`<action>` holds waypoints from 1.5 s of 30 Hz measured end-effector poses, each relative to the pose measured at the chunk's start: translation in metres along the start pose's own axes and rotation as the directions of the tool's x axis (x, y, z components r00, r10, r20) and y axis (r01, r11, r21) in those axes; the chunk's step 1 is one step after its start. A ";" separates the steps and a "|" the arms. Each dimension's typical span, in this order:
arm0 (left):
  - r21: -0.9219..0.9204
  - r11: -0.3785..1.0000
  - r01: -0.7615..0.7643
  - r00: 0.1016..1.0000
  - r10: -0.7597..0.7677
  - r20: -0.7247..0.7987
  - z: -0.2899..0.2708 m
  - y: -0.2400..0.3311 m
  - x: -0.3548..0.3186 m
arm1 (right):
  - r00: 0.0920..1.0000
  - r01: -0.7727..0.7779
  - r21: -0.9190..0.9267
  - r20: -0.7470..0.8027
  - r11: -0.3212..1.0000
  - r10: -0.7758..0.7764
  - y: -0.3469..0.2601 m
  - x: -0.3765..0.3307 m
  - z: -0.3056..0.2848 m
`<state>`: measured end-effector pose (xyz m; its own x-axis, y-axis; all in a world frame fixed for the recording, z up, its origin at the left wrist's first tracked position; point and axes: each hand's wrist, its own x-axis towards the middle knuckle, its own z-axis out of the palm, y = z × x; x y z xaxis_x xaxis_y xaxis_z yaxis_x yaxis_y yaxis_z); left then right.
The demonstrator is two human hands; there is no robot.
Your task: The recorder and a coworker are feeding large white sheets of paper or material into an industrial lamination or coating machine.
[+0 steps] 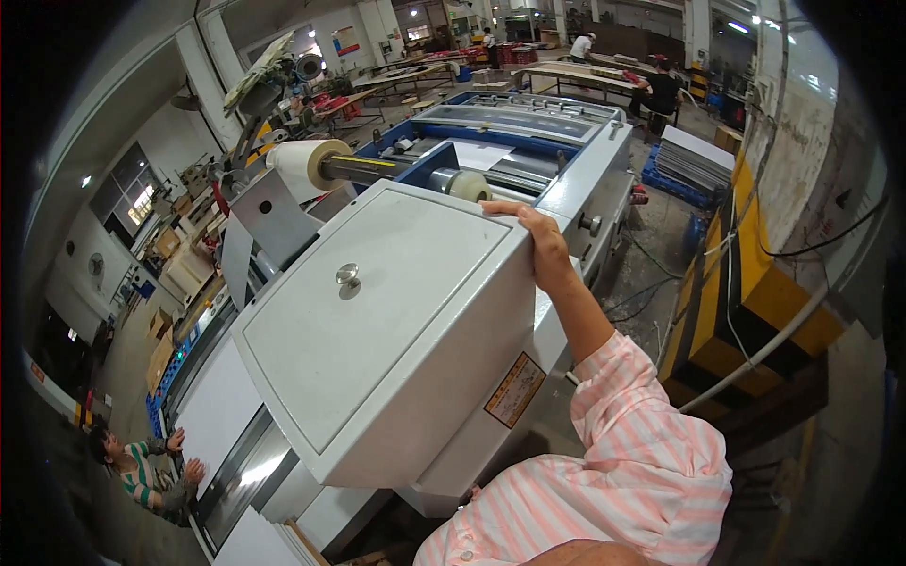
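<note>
Gripping the top far corner of a big grey-white machine housing [377, 321], the right hand [540, 238] lies palm-down w/ fingers [505, 208] curled over the edge, closed on the rim, nothing loose held. Arm runs down to a pink-and-white striped sleeve [623, 453] at lower right. Left hand not in view.

Housing top is a flat tilted panel w/ a small round metal knob [347, 274] near its middle; an orange warning sticker [514, 389] sits on its right side face. Just behind the hand, a metal shaft carries a white film roll [302, 165] at left and a smaller roll end [467, 185] close to the fingers. Beyond that, the blue-and-grey feeder section [528, 132] of the machine stretches away.

Lower left, another person in a green striped top [142, 472] has both hands on white sheets [222, 406] at the machine's low end. Stack of sheets on a blue pallet [694, 160] at right, yellow-black barrier [746, 292] near the wall. More people far back in the hall.
</note>
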<state>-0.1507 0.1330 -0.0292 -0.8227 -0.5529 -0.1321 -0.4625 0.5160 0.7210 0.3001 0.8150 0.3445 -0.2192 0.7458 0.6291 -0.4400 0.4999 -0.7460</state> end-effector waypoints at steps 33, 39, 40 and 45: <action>0.232 0.970 -0.078 0.991 0.049 0.128 0.050 0.022 -0.001 | 0.999 -0.008 0.010 -0.040 1.000 0.009 0.004 -0.002 0.000; 0.274 0.958 -0.085 0.991 0.052 0.126 0.043 0.021 0.004 | 0.998 -0.048 0.018 -0.041 0.999 0.048 0.004 -0.002 -0.002; 0.282 0.955 -0.087 0.990 0.053 0.128 0.042 0.020 0.005 | 0.999 -0.025 0.012 -0.038 1.000 0.025 0.005 -0.001 -0.002; 0.324 0.941 -0.096 0.990 0.055 0.134 0.037 0.018 0.008 | 0.999 -0.010 0.018 -0.034 1.000 0.011 0.004 0.000 -0.001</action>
<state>-0.1778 0.1622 -0.0425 -0.8837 -0.4312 -0.1817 -0.4632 0.7509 0.4707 0.2989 0.8174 0.3417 -0.1939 0.7660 0.6129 -0.4533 0.4841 -0.7485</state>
